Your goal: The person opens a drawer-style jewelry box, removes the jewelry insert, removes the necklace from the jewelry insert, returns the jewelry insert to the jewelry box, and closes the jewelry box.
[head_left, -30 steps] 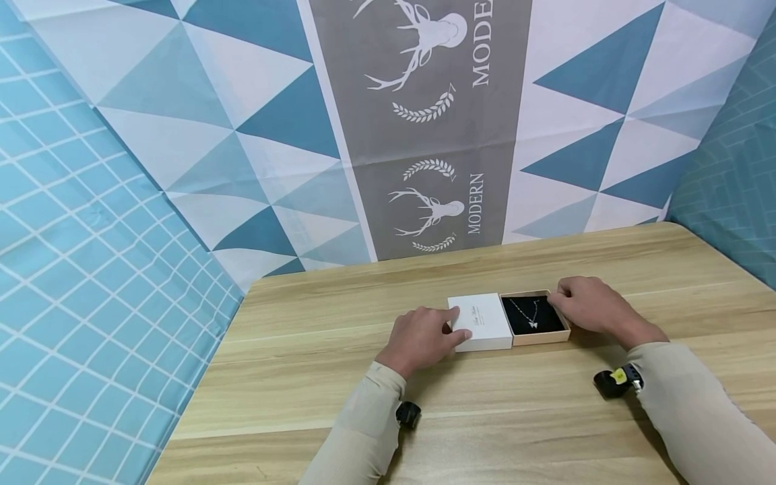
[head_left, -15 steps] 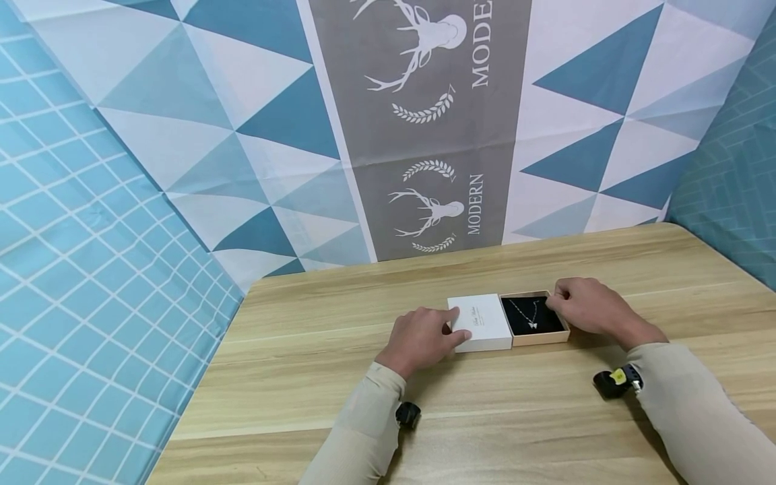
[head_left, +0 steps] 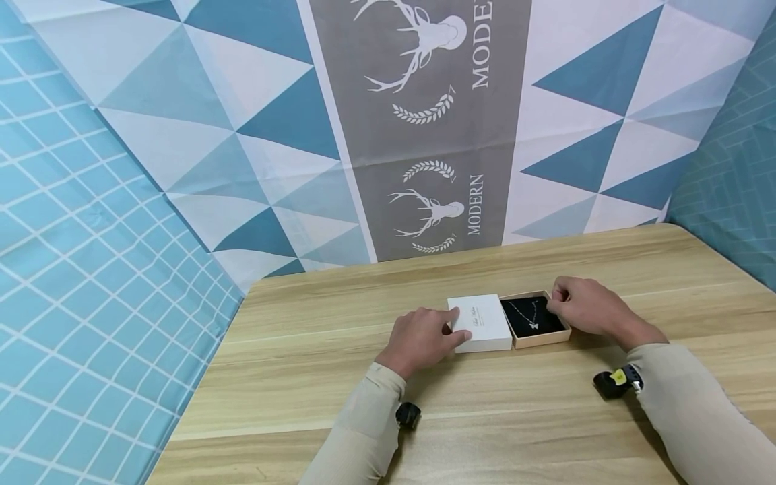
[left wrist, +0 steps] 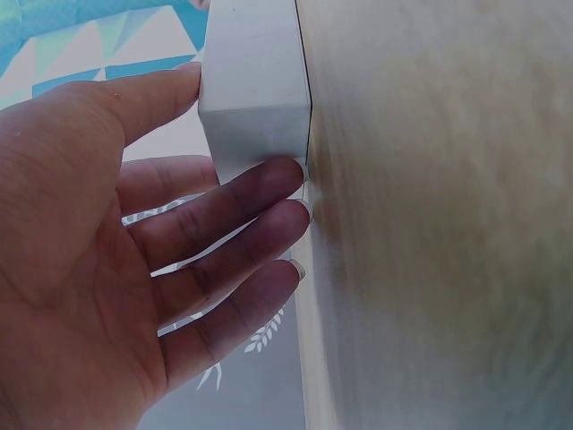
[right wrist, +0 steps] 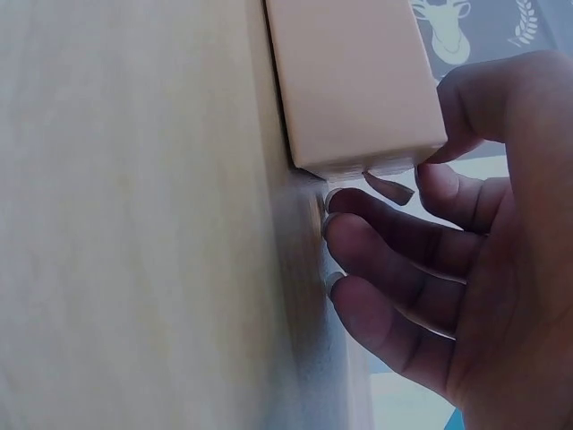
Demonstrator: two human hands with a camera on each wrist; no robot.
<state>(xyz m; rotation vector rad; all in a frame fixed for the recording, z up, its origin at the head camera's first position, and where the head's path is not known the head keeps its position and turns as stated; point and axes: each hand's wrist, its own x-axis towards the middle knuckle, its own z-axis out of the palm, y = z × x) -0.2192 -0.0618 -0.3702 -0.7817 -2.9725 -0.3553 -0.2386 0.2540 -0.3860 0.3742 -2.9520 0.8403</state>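
Observation:
A white jewelry box sleeve (head_left: 485, 323) with small print lies on the table. My left hand (head_left: 424, 337) holds its left end, thumb and index finger on its edges, other fingers loosely bent by the end face. At the sleeve's right side sits the peach box tray (head_left: 541, 340), lined in black, with a silver necklace (head_left: 533, 323) and butterfly-like pendant inside. My right hand (head_left: 591, 304) pinches the tray's right wall between thumb and index finger. In the right wrist view, a small ribbon tab (right wrist: 389, 188) sticks out of the tray's end, near the fingers.
The wooden table (head_left: 485, 417) runs back to a patterned wall cloth (head_left: 433, 135) with deer prints. Blue tiled cloth (head_left: 91, 236) hangs at the left, a teal one (head_left: 727, 182) at the right. Dark wrist cameras (head_left: 408, 415) sit beneath both cuffs.
The tray has turned slightly, its near left corner coming a little toward me and leaving a narrow gap beside the sleeve. My left hand and the sleeve stay in place.

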